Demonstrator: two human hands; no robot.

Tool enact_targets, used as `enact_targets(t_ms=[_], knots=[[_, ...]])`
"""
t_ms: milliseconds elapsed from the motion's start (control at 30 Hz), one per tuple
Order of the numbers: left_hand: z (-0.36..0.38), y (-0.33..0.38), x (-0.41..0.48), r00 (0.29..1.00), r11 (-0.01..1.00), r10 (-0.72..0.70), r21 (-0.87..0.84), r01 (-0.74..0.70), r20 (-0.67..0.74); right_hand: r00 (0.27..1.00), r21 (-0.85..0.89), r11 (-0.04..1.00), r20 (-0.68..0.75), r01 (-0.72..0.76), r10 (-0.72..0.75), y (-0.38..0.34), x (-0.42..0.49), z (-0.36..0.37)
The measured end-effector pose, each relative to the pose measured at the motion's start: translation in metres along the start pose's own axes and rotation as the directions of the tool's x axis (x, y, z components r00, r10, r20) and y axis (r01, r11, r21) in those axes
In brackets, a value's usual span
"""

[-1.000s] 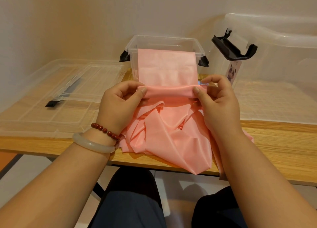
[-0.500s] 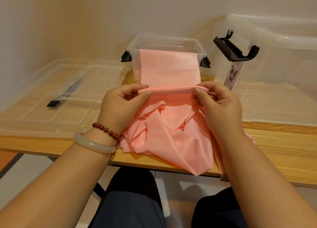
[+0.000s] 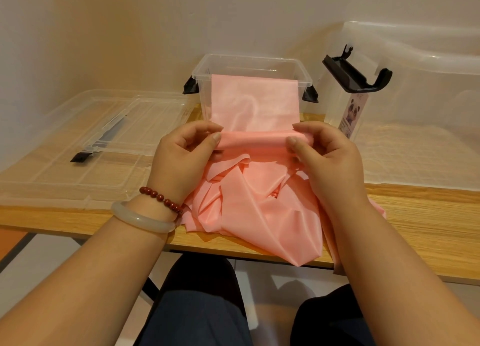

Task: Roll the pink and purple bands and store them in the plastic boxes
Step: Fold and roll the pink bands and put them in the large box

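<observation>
Over the front of the wooden tabletop (image 3: pixel 420 215), the left hand (image 3: pixel 181 161) and the right hand (image 3: pixel 330 158) each pinch 1 end of a rolled stretch of the pink band (image 3: pixel 255 144), thumbs on the near side and fingers curled over the far side. The roll lies level between the 2 hands, just in front of the small clear box (image 3: pixel 200 70). From the roll, a flat length of the band runs up the front of that box to its rim. The loose remainder is heaped on the tabletop under the hands and hangs over the near edge. A clear lid (image 3: pixel 78 127) lies flat to the left. A large clear box (image 3: pixel 428 91) with a raised black latch (image 3: pixel 355 72) stands to the right. A bead bracelet (image 3: pixel 161 199) and a pale bangle (image 3: pixel 140 219) ring the left wrist.
</observation>
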State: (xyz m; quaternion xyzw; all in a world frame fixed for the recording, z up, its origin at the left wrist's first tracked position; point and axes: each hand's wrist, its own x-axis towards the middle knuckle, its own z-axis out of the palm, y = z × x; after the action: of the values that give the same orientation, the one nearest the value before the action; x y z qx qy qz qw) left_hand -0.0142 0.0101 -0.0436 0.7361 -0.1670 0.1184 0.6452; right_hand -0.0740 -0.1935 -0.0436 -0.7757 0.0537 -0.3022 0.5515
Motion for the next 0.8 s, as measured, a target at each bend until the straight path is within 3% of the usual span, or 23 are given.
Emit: enact_targets(t_ms=[400,800], knots=[[0.0002,-0.0031,0.0005,0.999,0.998,-0.021,0.057,0.019,0.03,0.987,-0.162,0.976,-0.038,0.148,-0.156,0.0034,0.0046,-0.0005],[0.0011,-0.0015,0.0005,1.0,1.0,0.001,-0.002,-0.001,0.029,0.994,-0.073,0.992,-0.021,0.107,-0.109,0.0008,-0.0002,0.0001]])
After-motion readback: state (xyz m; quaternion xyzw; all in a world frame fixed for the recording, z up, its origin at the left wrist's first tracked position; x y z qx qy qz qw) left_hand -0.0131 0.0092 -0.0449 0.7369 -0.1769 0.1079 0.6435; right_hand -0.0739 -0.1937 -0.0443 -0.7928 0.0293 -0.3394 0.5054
